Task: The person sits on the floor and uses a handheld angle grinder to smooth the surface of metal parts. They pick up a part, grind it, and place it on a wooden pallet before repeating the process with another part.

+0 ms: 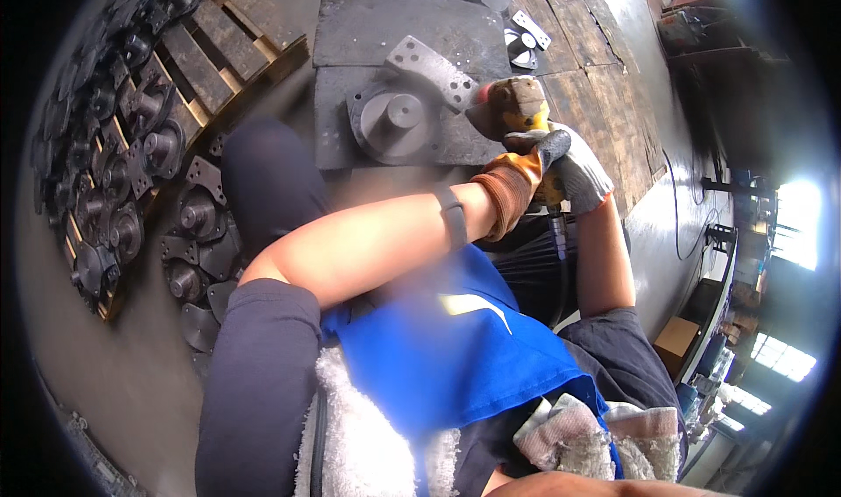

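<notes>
left hand (524, 173) + right hand (580, 168), both gloved, wrapped round a yellow power tool (519, 104) | its nose's right by a holed metal plate (425, 61), can't tell if touching | round flanged piece (375, 131) next to that, on a dark slab (363, 28) | loaded pallet (200, 54) off left

A dark speckled slab (359, 37) carries a round grey metal part (399, 127) with a holed plate (429, 69).

Orange-gloved left hand (523, 174) and white-gloved right hand (582, 169) are both wrapped around a yellow power tool (515, 108), right by a holey metal plate (431, 70).
</notes>
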A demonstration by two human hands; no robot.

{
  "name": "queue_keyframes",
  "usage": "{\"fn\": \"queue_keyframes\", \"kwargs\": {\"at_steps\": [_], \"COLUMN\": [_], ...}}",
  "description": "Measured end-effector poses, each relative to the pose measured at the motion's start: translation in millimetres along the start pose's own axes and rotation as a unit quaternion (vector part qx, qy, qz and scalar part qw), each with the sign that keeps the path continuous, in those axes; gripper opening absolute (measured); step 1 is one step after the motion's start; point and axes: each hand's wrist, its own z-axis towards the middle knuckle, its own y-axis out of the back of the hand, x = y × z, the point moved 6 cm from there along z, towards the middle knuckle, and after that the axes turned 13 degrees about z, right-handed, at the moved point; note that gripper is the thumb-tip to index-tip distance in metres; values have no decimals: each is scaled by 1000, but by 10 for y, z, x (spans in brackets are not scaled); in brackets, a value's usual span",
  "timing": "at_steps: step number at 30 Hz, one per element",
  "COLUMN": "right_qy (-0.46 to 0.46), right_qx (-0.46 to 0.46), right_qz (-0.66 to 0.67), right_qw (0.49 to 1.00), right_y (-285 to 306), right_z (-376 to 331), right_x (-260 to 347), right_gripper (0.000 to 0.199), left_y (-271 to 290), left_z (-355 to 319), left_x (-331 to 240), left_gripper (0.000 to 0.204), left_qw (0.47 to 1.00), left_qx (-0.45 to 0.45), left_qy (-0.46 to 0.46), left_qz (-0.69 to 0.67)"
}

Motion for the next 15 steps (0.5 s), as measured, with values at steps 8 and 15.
{"fn": "queue_keyframes", "kwargs": {"at_steps": [8, 15], "right_qy": [65, 229], "right_qx": [152, 257], "right_qz": [-244, -247], "right_qw": [956, 906], "right_y": [-588, -941], "right_z": [586, 953], "right_x": [217, 540], "right_gripper": [32, 32], "left_y": [551, 1094], "left_z": [218, 235], "left_x": [332, 376], "left_gripper": [86, 93], "left_qw": [934, 895], "left_qx": [-9, -61], "left_qy": [238, 309], "left_qz": [-266, -317]}}
